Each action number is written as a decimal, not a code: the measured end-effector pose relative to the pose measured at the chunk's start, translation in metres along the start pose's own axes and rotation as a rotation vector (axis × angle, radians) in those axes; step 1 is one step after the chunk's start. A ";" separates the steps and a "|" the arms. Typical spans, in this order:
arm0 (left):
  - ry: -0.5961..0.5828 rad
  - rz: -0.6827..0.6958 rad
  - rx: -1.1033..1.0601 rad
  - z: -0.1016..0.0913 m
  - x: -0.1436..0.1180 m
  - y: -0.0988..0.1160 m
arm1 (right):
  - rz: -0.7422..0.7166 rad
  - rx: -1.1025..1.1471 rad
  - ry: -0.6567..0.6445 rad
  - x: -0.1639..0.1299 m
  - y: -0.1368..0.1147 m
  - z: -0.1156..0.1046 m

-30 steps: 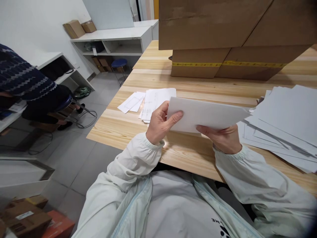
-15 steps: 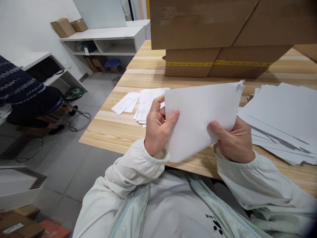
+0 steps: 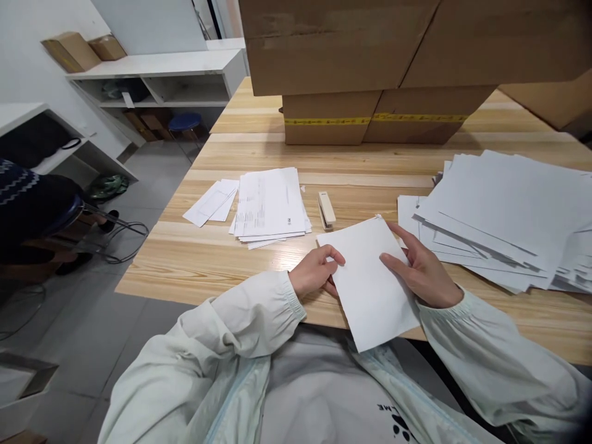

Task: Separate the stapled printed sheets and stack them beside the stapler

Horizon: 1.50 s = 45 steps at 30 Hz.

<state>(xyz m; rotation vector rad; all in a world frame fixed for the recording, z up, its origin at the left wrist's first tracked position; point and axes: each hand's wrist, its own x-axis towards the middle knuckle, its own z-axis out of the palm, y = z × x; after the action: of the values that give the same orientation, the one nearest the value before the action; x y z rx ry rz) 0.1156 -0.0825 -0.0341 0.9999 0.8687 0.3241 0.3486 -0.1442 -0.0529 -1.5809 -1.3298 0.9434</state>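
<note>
The white sheet [image 3: 370,280] that was being held up off the table half a second ago is now lying flat on the near edge of the wooden table [image 3: 194,262], its lower corner hanging over the edge toward the person's lap; its long axis is running from that near corner up and slightly left to the far corner, which is pointing toward the stapler [image 3: 326,210]. The left hand [image 3: 317,274] is pinching the sheet's left edge between thumb and curled fingers, while the right hand [image 3: 419,271] is resting open and flat on the right side, fingers pressing down on the paper. One stapler is lying just beyond the sheet, now uncovered. Left of it one neat stack of printed pages [image 3: 271,206] is sitting, with a couple of loose slips [image 3: 211,202] beside that. To the right one large, loosely fanned pile of white papers [image 3: 504,216] is spreading out. Farther back, stacked cardboard boxes [image 3: 370,80] are standing on the table, at least three showing. At the left edge another person's dark patterned sleeve [image 3: 23,191] is showing
</note>
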 end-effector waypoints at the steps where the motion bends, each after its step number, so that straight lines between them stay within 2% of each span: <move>1: 0.019 0.004 0.012 0.000 0.003 0.003 | 0.030 0.014 -0.014 0.001 -0.002 -0.001; 7: 0.154 0.080 0.039 -0.001 0.012 0.012 | 0.115 0.104 0.015 0.008 -0.007 0.000; 12: 0.158 0.057 -0.004 -0.005 0.017 0.015 | 0.143 0.100 -0.004 0.009 -0.005 0.002; 14: 0.152 0.045 0.005 -0.007 0.020 0.016 | 0.118 -0.061 -0.035 0.009 -0.008 -0.008; 16: 0.150 0.025 0.019 -0.009 0.022 0.019 | 0.053 -0.367 -0.051 0.012 -0.019 -0.025; 18: 0.143 0.000 0.023 -0.011 0.024 0.022 | -0.068 -0.698 0.000 0.018 -0.036 -0.042; 20: 0.137 -0.013 0.025 -0.012 0.024 0.025 | -0.231 -0.884 0.104 0.031 -0.057 -0.049; 23: 0.138 -0.011 0.035 -0.013 0.024 0.028 | -0.483 -0.876 0.157 0.066 -0.086 -0.029; 26: 0.138 -0.008 0.030 -0.013 0.024 0.028 | -0.660 -0.777 0.038 0.112 -0.097 0.020; 30: 0.135 -0.014 0.022 -0.013 0.023 0.028 | -0.687 -0.750 -0.061 0.159 -0.088 0.085; 33: 0.137 -0.035 0.023 -0.013 0.022 0.029 | -0.681 -0.734 -0.120 0.169 -0.072 0.110; 37: 0.134 -0.042 0.018 -0.014 0.023 0.030 | -0.658 -0.737 -0.115 0.163 -0.057 0.120; 41: 0.129 -0.024 0.013 -0.014 0.025 0.029 | -0.668 -0.718 -0.072 0.165 -0.060 0.122; 43: 0.127 -0.017 0.017 -0.014 0.023 0.028 | -0.690 -0.669 -0.017 0.165 -0.067 0.113; 45: 0.106 -0.010 0.035 -0.016 0.016 0.025 | -0.720 -0.597 0.071 0.159 -0.077 0.092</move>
<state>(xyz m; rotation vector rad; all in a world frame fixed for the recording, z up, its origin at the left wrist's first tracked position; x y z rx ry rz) 0.1171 -0.0499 -0.0254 1.0180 0.9779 0.3572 0.2610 0.0311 -0.0191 -1.3328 -2.0440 0.0397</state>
